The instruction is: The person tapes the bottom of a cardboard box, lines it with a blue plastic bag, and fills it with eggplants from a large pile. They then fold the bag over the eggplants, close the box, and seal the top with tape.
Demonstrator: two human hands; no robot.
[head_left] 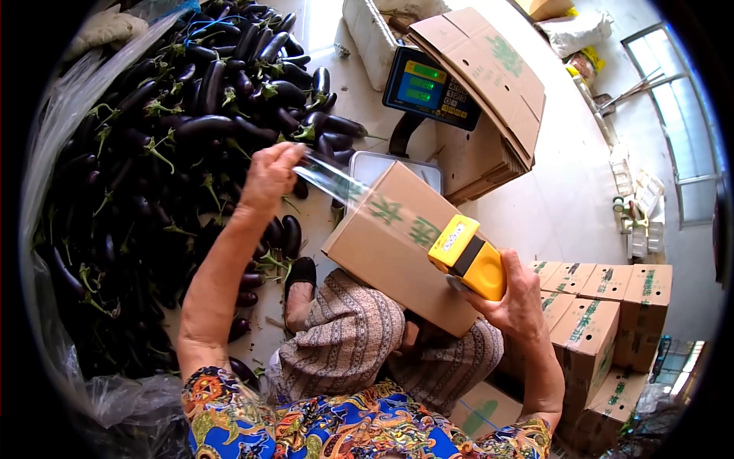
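While the end of the clear tape (pixel 330 172) is pinched by the left hand (pixel 269 183), with its thumb and fingertips pressed together, the yellow dispenser (pixel 483 269) is gripped by the right hand (pixel 517 303), whose fingers are closed around it. Between the two hands the tape is stretched over the carton (pixel 375 249), which is rested across the patterned trousers (pixel 336 329). Near the left hand the strip is held apart from the carton; nearer to the right hand, it cannot be told how firmly it is stuck. The step in hand is judged to be the taping of the carton. For the next move, it seems that the strip should be held straight and tight, and be pressed flat without wrinkles. Beyond the left hand, a heap of eggplants (pixel 206 130) is spread. Ahead of the right hand, a scale display (pixel 424 86) and folded cartons (pixel 489 80) are seen; to its right, stacked cartons (pixel 582 327) are piled.
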